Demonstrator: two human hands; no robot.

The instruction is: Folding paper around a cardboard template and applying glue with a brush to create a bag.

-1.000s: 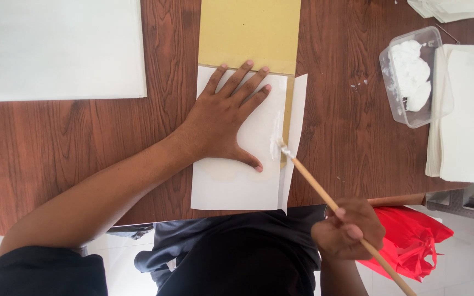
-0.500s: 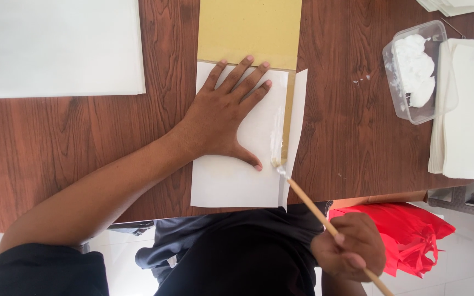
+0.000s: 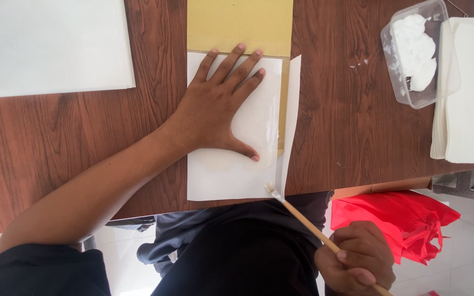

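Observation:
My left hand (image 3: 218, 109) lies flat, fingers spread, on a white sheet of paper (image 3: 220, 175) at the near edge of the brown wooden table (image 3: 83, 131). A yellow-brown sheet (image 3: 240, 24) sticks out from under the white paper at the far side and shows as a narrow strip along its right edge. My right hand (image 3: 355, 263) grips a thin wooden brush (image 3: 303, 219) low by my lap. Its bristle tip rests at the paper's near right corner. A wet glossy stripe runs along the paper's right margin.
A clear plastic tub (image 3: 415, 55) with white paste stands at the far right. Beside it lies a stack of white sheets (image 3: 470, 93). A large white sheet (image 3: 48, 46) covers the far left. A red plastic bag (image 3: 396, 219) sits below the table edge on the right.
The brush tip has slid down the paper's right margin toward me, from beside my left thumb to the near corner. My right hand drew back with it. The left hand stayed put.

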